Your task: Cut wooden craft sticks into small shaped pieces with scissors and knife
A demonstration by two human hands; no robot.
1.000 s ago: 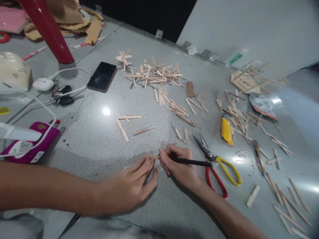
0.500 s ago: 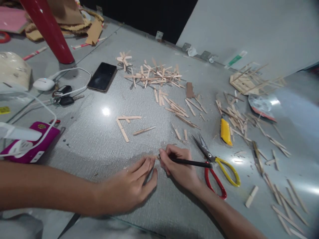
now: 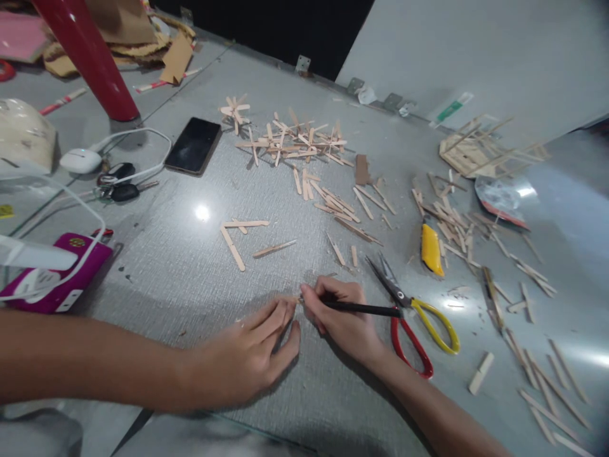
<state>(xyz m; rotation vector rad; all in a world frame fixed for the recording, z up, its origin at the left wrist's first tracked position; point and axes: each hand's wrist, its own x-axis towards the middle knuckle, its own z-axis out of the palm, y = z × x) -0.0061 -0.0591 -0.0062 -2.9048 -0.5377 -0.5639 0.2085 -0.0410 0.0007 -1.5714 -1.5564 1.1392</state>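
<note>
My left hand (image 3: 259,352) rests on the grey table, its thumb apart and its fingertips pressed together on a small piece of wooden stick (image 3: 297,299), mostly hidden. My right hand (image 3: 342,314) is closed around a slim black pen-like tool (image 3: 366,308), held in a writing grip. Its tip meets the end of the wooden piece; whether it is a pen or a craft knife I cannot make out. Just right of that hand lie scissors (image 3: 402,297) with one red and one yellow handle, blades parted. Beyond my hands are joined craft sticks (image 3: 233,244) and a split stick (image 3: 275,248).
Star-shaped stick assemblies (image 3: 304,143) and loose sticks (image 3: 337,206) lie farther back. A yellow cutter (image 3: 431,251) and more sticks (image 3: 547,381) are at right. A phone (image 3: 194,146), keys (image 3: 124,190), a mouse (image 3: 80,160), a purple power bank (image 3: 71,266) and a red post (image 3: 90,63) occupy the left.
The view has shifted very slightly. Both hands keep nearly the same pose, and the black tool's rear end has dipped or moved only a little.
</note>
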